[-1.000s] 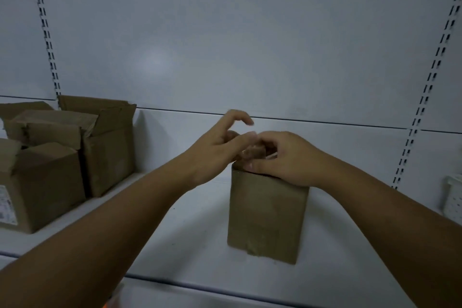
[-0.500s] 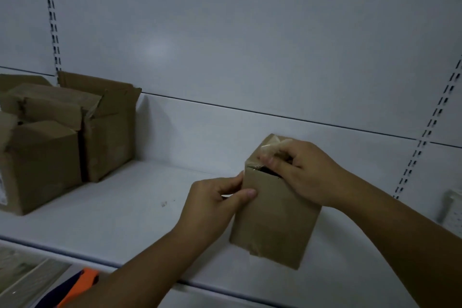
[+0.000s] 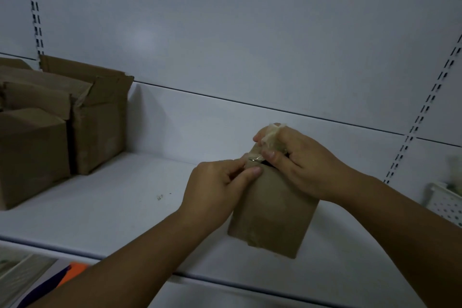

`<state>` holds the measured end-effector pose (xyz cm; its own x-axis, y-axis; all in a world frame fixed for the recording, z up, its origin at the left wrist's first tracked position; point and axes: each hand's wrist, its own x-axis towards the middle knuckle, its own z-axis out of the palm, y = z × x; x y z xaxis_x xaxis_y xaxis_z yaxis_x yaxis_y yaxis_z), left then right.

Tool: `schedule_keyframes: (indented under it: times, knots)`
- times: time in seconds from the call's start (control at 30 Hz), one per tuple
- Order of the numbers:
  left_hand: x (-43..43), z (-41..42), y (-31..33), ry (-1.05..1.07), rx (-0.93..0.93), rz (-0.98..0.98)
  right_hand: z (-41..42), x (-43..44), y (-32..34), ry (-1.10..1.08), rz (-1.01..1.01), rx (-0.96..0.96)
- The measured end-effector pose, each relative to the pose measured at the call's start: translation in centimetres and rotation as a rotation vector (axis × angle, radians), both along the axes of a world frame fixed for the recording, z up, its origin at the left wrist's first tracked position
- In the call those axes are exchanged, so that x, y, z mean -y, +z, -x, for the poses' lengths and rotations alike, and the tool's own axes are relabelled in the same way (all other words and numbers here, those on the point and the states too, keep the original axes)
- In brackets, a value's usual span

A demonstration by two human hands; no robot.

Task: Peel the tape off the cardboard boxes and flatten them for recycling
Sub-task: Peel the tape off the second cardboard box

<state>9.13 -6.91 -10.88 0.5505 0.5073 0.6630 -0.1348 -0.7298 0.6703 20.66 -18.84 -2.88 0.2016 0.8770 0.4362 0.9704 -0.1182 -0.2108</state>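
The small cardboard box (image 3: 272, 212) stands slightly tilted on the white shelf (image 3: 112, 202), right of centre and near the front edge. The left hand (image 3: 217, 187) pinches its top left corner. The grip of the right hand (image 3: 300, 165) is curled round a loosened strip of tape (image 3: 271, 136) at the top. The box looks light and thin-walled, so probably easy to crush. I judge it best to steady it by the top edge and to pull the sticky tape close to the cardboard.

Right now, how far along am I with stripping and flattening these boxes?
Done: the tape is partly lifted off the small box. In hand: the right hand pinches that tape while the left hand holds the box's top corner. Left: finishing the peel, the bottom strip, flattening it, and the open boxes on the left, standing unflattened.
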Motion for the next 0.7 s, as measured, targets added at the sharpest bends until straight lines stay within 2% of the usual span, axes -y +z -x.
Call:
schedule_keyframes:
  times: [0.2,0.33,0.4,0.53,0.7]
  knots:
    - [-0.5,0.1,0.5,0.129,0.042,-0.381,0.1,0.0,0.1,-0.034,0.047,-0.102]
    - [-1.6,0.2,1.0,0.273,0.046,-0.751,0.1,-0.1,0.3,-0.037,0.083,-0.181]
    - [-2.0,0.3,1.2,0.295,0.047,-0.839,0.1,0.0,0.4,-0.033,0.081,-0.173]
    - [-3.5,0.4,2.6,0.186,0.015,-1.045,0.1,-0.1,0.4,-0.047,0.108,-0.141]
    - [-5.1,0.7,4.8,-0.025,-0.156,-1.231,-0.4,-0.3,0.5,-0.035,0.113,-0.161]
